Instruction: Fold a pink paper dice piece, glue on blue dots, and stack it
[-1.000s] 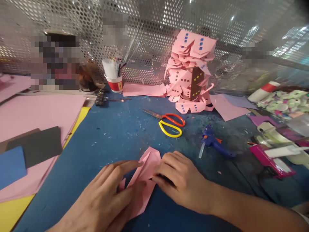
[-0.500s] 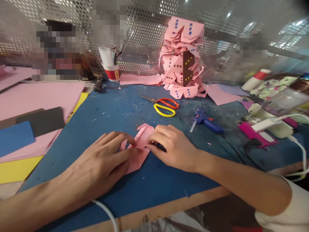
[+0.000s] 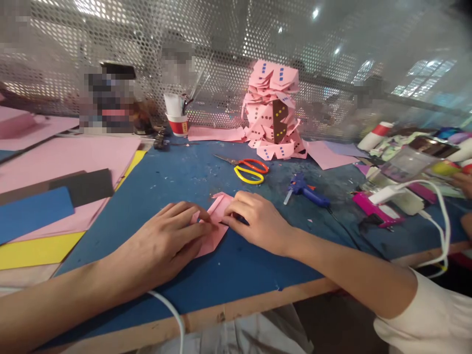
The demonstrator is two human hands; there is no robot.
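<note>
A folded piece of pink paper (image 3: pixel 214 238) lies on the blue table in front of me. My left hand (image 3: pixel 167 241) is closed over its left part, fingers bent and pressed on the paper, hiding much of it. From the right, my right hand (image 3: pixel 254 216) pinches the paper's right edge between thumb and curled fingers. Beyond the hands rest scissors (image 3: pixel 247 169) with one red and one yellow handle. To their right lies a blue glue gun (image 3: pixel 304 190) with its cord trailing toward the right.
A tall stack of folded pink paper pieces (image 3: pixel 263 115) stands at the back. Pink sheets (image 3: pixel 73 157) and a blue card (image 3: pixel 35 211) lie at left. A red-and-white cup (image 3: pixel 178 125) holds tools. At right are a magenta object (image 3: pixel 374 209), white cables and another person's hand (image 3: pixel 462 184).
The view has tilted up and turned slightly left. Another person's hand now shows at the right edge. Both my hands stay on the pink paper with little visible movement.
</note>
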